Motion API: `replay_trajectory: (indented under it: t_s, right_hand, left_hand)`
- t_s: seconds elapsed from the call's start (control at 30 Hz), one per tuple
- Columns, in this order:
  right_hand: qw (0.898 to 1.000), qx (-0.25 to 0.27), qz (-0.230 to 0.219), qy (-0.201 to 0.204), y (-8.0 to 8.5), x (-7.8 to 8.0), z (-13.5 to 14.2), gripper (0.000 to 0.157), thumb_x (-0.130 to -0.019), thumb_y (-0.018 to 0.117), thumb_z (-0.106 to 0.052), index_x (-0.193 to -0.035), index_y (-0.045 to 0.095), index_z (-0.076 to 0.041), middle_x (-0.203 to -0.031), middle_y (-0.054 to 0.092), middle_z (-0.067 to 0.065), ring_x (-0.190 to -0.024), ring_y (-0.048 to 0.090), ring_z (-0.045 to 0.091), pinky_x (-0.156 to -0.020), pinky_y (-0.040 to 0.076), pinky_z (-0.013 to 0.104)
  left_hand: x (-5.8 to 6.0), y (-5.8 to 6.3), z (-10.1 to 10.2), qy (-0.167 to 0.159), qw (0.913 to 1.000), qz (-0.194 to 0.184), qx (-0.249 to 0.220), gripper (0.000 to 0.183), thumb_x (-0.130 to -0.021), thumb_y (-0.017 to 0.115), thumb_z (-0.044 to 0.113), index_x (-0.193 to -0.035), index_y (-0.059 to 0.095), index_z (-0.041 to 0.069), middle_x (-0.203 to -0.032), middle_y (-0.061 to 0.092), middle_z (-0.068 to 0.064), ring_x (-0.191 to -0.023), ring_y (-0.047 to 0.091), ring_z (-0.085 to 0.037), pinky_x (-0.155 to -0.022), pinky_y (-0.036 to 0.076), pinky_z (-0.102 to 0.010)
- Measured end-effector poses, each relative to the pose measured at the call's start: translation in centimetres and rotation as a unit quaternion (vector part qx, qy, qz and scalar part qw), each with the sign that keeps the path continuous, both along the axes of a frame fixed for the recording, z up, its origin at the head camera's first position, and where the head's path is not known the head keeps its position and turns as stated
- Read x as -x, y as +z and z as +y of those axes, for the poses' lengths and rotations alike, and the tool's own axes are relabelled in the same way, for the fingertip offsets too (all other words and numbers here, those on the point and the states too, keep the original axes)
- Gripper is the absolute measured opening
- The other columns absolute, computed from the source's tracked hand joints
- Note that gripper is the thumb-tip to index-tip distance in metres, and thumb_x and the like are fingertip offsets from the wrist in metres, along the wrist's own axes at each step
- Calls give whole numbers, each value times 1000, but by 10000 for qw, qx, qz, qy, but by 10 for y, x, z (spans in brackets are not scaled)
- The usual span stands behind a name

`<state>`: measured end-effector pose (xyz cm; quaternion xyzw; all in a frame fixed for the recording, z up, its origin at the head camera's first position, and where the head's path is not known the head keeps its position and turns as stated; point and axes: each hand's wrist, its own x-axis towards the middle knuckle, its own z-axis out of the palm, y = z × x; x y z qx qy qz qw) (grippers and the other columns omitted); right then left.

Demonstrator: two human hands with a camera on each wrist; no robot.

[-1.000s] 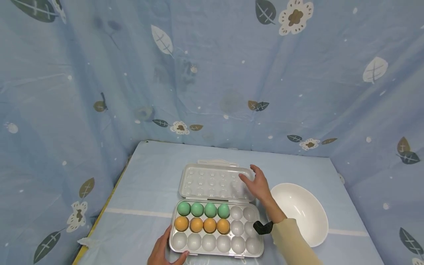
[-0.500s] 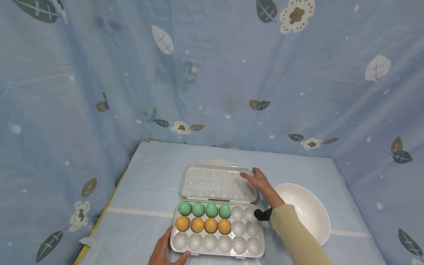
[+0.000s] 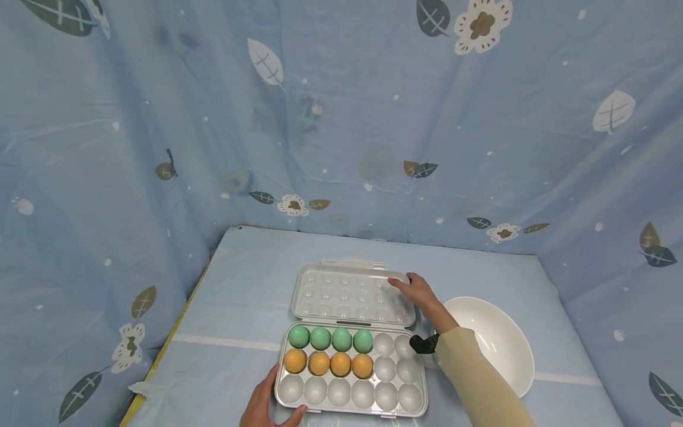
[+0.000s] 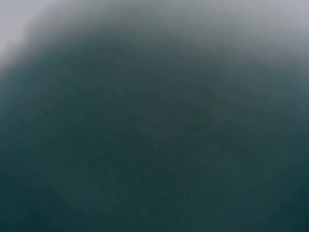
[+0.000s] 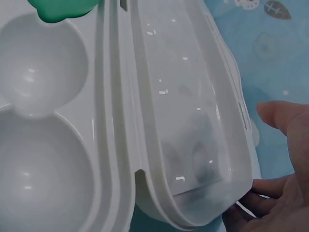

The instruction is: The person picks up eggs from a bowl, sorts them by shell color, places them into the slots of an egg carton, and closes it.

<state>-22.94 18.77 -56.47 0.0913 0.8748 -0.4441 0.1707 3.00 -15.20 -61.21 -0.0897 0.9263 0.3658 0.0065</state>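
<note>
In the head view a white plastic egg box (image 3: 386,388) lies unfolded, with its clear lid (image 3: 341,295) flat behind the tray. Green balls (image 3: 341,339) sit in the back row and orange balls (image 3: 340,364) in the middle row, filling the left cups. My left hand (image 3: 261,406) holds the tray's front left corner, thumb on the front edge and fingers along the left side. My right hand (image 3: 418,292) is at the lid's far right corner. In the right wrist view its fingers (image 5: 263,203) touch the lid's edge, while the thumb (image 5: 277,115) stands apart.
A large white bowl (image 3: 493,344) stands right of the egg box, partly behind the right forearm. The table has a light blue cloth (image 3: 235,284), with a patterned blue curtain (image 3: 341,118) around it. The left wrist view is dark and blurred.
My right hand has lowered slightly toward the lid's far right corner and its fingers have come to the edge. The left hand and the balls have stayed in place.
</note>
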Motion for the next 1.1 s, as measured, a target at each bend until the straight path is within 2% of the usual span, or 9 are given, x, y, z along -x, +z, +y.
replay_trajectory:
  t_s: [0.2, 0.43, 0.57, 0.83, 1.1]
  right_hand:
    - [9997, 24, 243, 60, 13, -7, 2, 89, -100, 61, -52, -159, 26, 5, -162, 31, 30, -147, 35, 48, -117, 35, 61]
    - [9969, 257, 724, 177, 35, -18, 10, 88, -100, 62, -52, -161, 26, 1, -163, 32, 25, -146, 40, 46, -114, 40, 61]
    - [9951, 323, 918, 150, 44, -30, 14, 90, -99, 63, -53, -162, 24, -2, -163, 34, 25, -145, 41, 44, -113, 42, 59]
    - [9897, 499, 1336, 111, 57, -55, 18, 92, -97, 66, -54, -163, 23, -7, -164, 31, 23, -147, 40, 43, -116, 40, 54]
    - [9859, 657, 1533, 94, 65, -78, 23, 91, -97, 68, -54, -164, 24, -11, -166, 29, 21, -148, 39, 41, -116, 41, 53]
  left_hand:
    - [-2, -2, 1, 38, 9999, 85, 131, 113, -72, 84, 69, -156, 35, 11, -133, 59, -10, -120, 60, -24, -100, 53, -50]
    - [-1, 4, 1, 34, 9999, -116, -43, 114, -72, 82, 71, -157, 33, 11, -135, 57, -14, -122, 59, -29, -103, 51, -54]
    - [-1, 1, 1, 37, 10000, -25, 28, 114, -73, 83, 69, -157, 33, 12, -136, 57, -14, -122, 59, -29, -102, 52, -53]
    - [-1, -9, 1, 138, 9980, 438, 430, 111, -72, 88, 62, -155, 37, 10, -133, 61, -12, -118, 62, -25, -96, 56, -50]
    - [2, -9, 1, 126, 9989, 319, 322, 110, -73, 87, 62, -155, 37, 9, -133, 61, -14, -118, 63, -29, -97, 55, -52]
